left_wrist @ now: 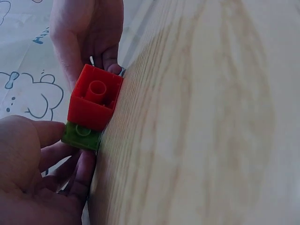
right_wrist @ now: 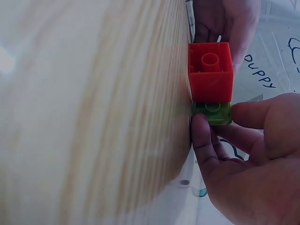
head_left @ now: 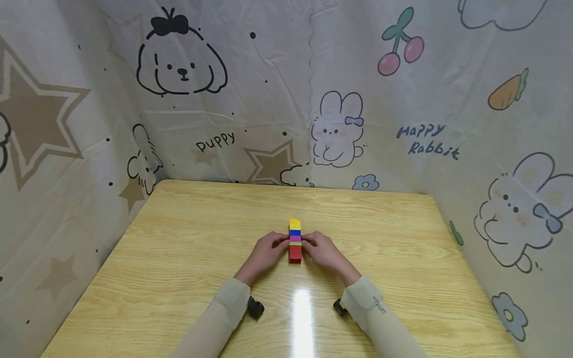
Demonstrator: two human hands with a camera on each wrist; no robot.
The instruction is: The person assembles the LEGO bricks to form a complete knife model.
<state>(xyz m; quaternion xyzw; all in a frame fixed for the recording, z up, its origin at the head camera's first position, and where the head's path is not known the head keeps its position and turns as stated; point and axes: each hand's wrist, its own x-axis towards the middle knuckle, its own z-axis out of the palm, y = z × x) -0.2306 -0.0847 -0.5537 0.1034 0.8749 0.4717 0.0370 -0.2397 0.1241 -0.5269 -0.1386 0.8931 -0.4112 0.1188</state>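
Note:
A row of joined toy building bricks lies on the table, pointing away from me. In the head view the red brick [head_left: 295, 254] is nearest, followed by a thin green brick [head_left: 295, 243], a magenta brick [head_left: 295, 238], a blue brick [head_left: 295, 232] and a slant-topped yellow brick [head_left: 295, 224]. My left hand [head_left: 268, 250] pinches the row from the left around its middle. From the opposite side my right hand [head_left: 323, 250] pinches it too. Both wrist views show the red brick's hollow underside [left_wrist: 97, 92] and fingers at the translucent green brick [right_wrist: 213, 113].
The wood-grained table [head_left: 179, 278] extends on all sides of the bricks. Behind it and at both sides hangs a pale cloth [head_left: 268, 99] printed with cartoon animals. Black wrist devices [head_left: 255, 308] sit by the cream sleeves [head_left: 215, 318].

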